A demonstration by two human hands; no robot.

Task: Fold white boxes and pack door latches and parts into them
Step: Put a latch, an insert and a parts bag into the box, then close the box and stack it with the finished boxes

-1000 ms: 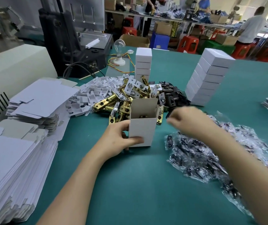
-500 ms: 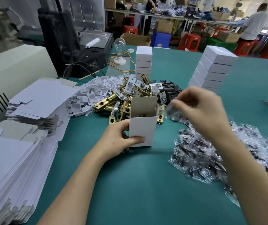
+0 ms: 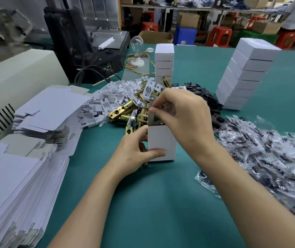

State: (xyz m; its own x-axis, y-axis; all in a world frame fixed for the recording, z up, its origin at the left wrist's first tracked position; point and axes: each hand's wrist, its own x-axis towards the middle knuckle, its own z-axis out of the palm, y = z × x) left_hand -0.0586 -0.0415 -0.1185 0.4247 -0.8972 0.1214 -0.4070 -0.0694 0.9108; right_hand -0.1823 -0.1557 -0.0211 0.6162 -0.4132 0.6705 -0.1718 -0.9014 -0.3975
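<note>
white box [image 3: 162,142] mouth hidden behind right hand [image 3: 184,115] | pinched packet [image 3: 168,107] blurred

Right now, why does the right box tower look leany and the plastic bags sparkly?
Head view: the wide lens probably tilts the right box stack near the edge, while the middle stack looks straight; head view: light glints off the crinkled plastic bags; head view: the small bag pinched by the right hand over the white box, held by the left hand, is blurred.
</note>
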